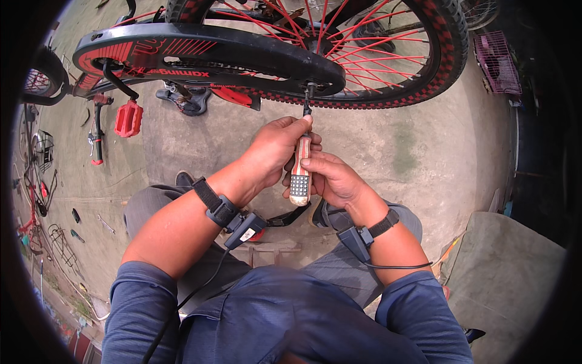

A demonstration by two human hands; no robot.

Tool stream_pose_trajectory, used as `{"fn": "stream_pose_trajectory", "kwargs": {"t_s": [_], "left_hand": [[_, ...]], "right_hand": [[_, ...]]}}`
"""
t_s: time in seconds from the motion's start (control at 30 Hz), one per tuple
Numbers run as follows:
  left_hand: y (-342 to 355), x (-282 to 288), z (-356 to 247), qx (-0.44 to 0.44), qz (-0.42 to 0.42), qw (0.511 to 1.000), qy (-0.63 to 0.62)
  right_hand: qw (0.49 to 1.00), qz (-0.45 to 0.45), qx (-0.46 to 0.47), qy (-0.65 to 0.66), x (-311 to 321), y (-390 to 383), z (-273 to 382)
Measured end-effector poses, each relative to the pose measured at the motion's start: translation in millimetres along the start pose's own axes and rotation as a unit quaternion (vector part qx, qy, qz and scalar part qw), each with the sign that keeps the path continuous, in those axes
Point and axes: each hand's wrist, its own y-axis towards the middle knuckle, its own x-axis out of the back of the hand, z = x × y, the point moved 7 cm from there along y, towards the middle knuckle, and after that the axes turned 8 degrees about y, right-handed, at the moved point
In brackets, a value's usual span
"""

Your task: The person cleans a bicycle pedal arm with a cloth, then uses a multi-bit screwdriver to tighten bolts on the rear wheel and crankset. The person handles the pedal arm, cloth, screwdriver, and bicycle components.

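Note:
Both of my hands are closed around a straight tool [300, 159] with a red-and-white striped body and a dark, dotted butt end. My left hand [276, 145] grips its front part, the thumb lying along the top. Lower down the body, my right hand [334, 176] holds it with the thumb pressed on its side. From the tool a dark shaft [307, 110] runs up to the axle end [310, 88] of a bicycle wheel [388, 54] with red spokes. Whether the tip is seated there I cannot make out. A black chain guard [206, 57] with red markings spans left of the axle.
A red pedal [128, 118] sticks out at the left, near a black saddle [185, 99] and a handlebar [98, 133] on the ground. Far left lie a spanner [106, 224] and several bicycle parts. A pink wire cage [497, 62] stands far right.

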Motion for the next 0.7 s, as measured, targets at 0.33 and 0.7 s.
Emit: {"fn": "stream_pose_trajectory", "kwargs": {"t_s": [0.33,0.7], "left_hand": [[-1.8,-2.5,-1.8,0.002,0.026,0.999,-0.046],[-0.9,-0.8,-1.0,0.005,0.03,0.999,-0.033]], "right_hand": [[1.0,0.006,-0.003,-0.022,0.2,-0.5,0.2],[1.0,0.013,-0.004,-0.013,-3.7,-1.0,-1.3]]}}
